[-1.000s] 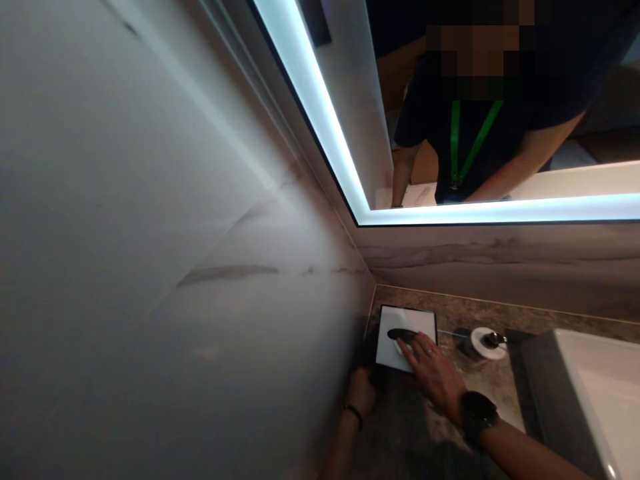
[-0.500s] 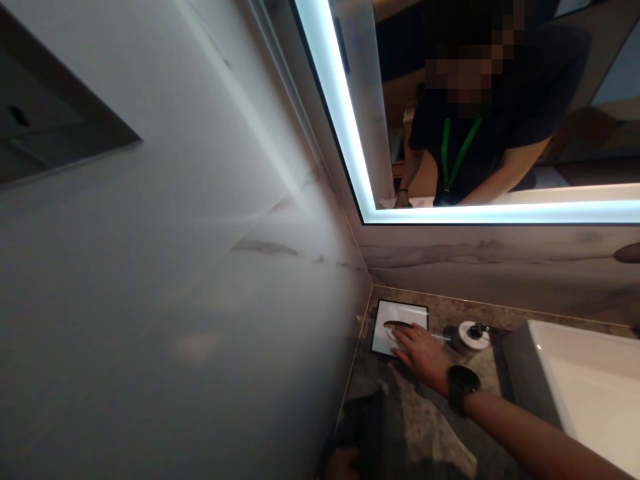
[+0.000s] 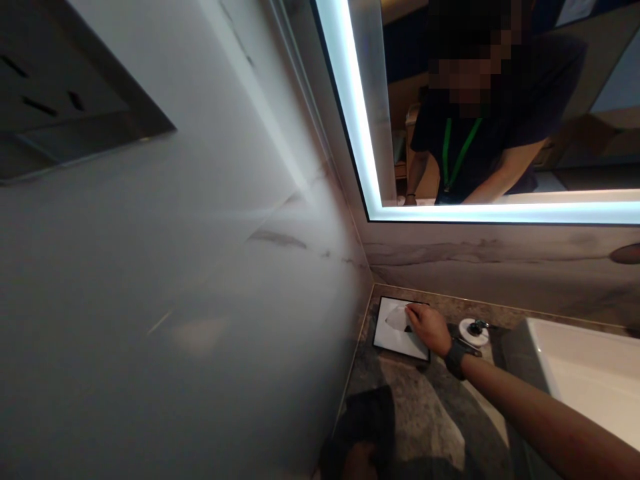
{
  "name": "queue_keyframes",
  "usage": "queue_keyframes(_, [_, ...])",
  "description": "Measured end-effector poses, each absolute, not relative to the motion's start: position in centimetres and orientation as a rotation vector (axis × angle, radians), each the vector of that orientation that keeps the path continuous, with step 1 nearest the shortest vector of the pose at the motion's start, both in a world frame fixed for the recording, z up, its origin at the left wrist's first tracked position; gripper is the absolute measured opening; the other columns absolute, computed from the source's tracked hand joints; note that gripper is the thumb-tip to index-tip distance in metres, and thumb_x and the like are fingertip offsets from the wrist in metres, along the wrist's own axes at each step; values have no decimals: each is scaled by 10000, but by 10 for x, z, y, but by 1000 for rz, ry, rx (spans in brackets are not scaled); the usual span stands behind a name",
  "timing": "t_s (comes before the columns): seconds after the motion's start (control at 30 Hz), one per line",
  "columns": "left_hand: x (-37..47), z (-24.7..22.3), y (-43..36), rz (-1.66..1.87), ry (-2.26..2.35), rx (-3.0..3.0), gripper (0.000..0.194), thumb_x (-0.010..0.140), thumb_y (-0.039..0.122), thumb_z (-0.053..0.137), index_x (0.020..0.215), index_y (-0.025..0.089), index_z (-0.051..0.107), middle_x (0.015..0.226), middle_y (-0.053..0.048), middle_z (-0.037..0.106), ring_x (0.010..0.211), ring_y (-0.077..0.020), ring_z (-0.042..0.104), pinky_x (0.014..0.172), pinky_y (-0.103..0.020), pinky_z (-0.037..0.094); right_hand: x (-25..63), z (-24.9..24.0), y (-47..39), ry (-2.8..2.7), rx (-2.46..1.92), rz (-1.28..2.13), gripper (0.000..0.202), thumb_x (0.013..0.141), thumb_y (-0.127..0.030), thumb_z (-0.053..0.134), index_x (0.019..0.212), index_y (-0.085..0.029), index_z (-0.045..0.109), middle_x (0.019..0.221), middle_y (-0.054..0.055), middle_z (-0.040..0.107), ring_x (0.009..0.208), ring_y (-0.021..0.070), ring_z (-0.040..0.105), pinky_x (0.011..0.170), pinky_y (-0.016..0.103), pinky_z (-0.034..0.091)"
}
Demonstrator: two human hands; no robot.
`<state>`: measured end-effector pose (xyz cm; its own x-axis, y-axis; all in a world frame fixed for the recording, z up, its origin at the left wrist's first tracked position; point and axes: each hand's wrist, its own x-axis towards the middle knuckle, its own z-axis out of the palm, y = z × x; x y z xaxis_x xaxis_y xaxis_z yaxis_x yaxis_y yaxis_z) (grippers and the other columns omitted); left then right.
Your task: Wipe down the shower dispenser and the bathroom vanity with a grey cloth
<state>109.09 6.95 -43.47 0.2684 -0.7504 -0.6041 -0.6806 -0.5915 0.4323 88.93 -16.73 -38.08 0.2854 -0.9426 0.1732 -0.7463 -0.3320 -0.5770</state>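
A flat white tissue box [image 3: 395, 341] with a black edge lies on the stone counter in the corner. Over its oval opening, a pale tissue [image 3: 397, 318] shows. My right hand [image 3: 430, 328], with a dark watch on the wrist, reaches in from the lower right. Its fingertips are pinched together on the tissue at the right side of the opening. Low in the picture, my left hand [image 3: 361, 460] appears only as a dim patch of skin beside a dark shape, its fingers lost in shadow.
A round white-topped dispenser [image 3: 473, 332] stands right of the box. Farther right is a white basin [image 3: 590, 373]. A lit mirror [image 3: 480, 212] above the counter reflects a person with a green lanyard. The glossy wall [image 3: 200, 267] on the left holds a recessed socket panel [image 3: 75, 87].
My right hand has shifted from lying spread over the box opening to its right side, and its fingers have closed into a pinch. The view has moved slightly, showing more of the socket panel.
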Motion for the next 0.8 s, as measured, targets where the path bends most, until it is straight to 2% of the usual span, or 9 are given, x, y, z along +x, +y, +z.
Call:
queue_keyframes(0.17, [1087,-441,70,-1211,-1389,2420,474,586,191,544,1014,255,738,1225,-69,670,1280,-300,504,1127,-355,301,885,-385,-168,1500,-2164,-727,251,1000,-206,454,1164,-121,624,1049,99,652,978,213,607,910,371,472])
queue_keyframes(0.4, [1061,-454,63,-1318,-1467,2278,459,657,152,497,1048,187,735,1173,-79,695,1228,-274,547,1108,-378,349,857,-373,-148,1541,-2206,-881,310,989,-201,394,1211,-101,585,1136,109,619,1080,214,542,966,320,444])
queue_keyframes(0.5, [1037,-461,56,-1411,-1435,2066,500,742,162,453,1190,119,670,1247,-97,659,1242,-248,538,1104,-350,373,822,-364,-141,1630,-2272,-890,333,997,-227,391,1257,-85,541,1170,116,591,1128,229,500,1022,348,401])
queue_keyframes(0.57, [1017,-466,52,-1355,-1407,2046,539,822,217,425,1316,56,567,1356,-144,577,1295,-248,496,1126,-336,356,796,-361,-140,1700,-2320,-813,372,983,-272,469,1300,-82,509,1213,129,567,1151,266,489,1031,398,395])
queue_keyframes(0.67, [987,-478,48,-1198,-1645,1962,612,891,348,411,1428,55,435,1493,-159,418,1407,-268,355,1192,-382,268,768,-363,-141,1735,-2382,-547,314,932,-285,587,1199,-119,598,1129,127,605,996,305,588,835,411,496])
queue_keyframes(0.73, [972,-490,47,-1144,-1956,1784,673,870,445,487,1461,132,404,1559,-118,307,1463,-299,227,1226,-464,164,760,-369,-139,1727,-2412,-387,176,934,-206,556,1058,-135,657,1024,111,630,857,287,631,680,361,495])
queue_keyframes(0.8, [960,-502,41,-1109,-2243,1624,739,817,523,574,1462,203,409,1579,-95,254,1480,-341,129,1217,-564,52,757,-372,-136,1731,-2431,-308,181,938,-134,499,1019,-136,661,973,102,635,811,276,641,632,336,471])
